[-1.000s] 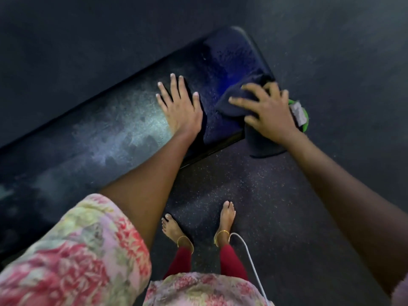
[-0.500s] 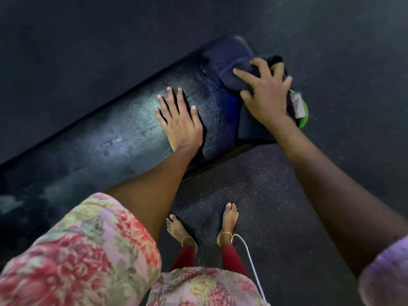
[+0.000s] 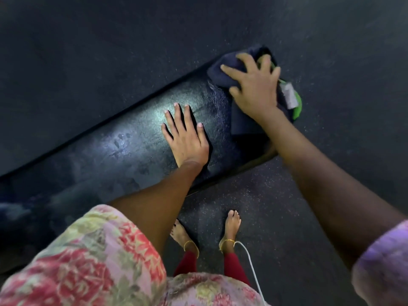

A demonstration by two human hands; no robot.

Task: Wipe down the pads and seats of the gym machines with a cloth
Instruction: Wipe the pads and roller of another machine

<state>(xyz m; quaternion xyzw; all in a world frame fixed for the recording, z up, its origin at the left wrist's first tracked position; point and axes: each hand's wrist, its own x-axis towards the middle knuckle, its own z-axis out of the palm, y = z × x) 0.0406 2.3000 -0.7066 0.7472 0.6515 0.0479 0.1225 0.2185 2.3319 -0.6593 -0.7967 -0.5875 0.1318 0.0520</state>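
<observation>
A long black bench pad (image 3: 132,138) runs diagonally from lower left to upper right, with a glossy sheen in its middle. My left hand (image 3: 187,138) lies flat on the pad, fingers straight and spread. At the pad's far right end my right hand (image 3: 254,85) holds a bunched dark blue cloth (image 3: 242,122), fingers bent over it and thumb tucked into its folds. A green piece (image 3: 297,107) with a grey label (image 3: 289,94) shows under the outer side of that hand. The cloth hangs over the pad's near edge.
Dark speckled rubber floor (image 3: 309,195) surrounds the bench. My bare feet (image 3: 231,226) stand just in front of the pad's near edge, and a white cable (image 3: 251,261) hangs by the right ankle.
My right hand has slid the cloth along the pad toward its far right end. The left hand has stayed flat on the pad.
</observation>
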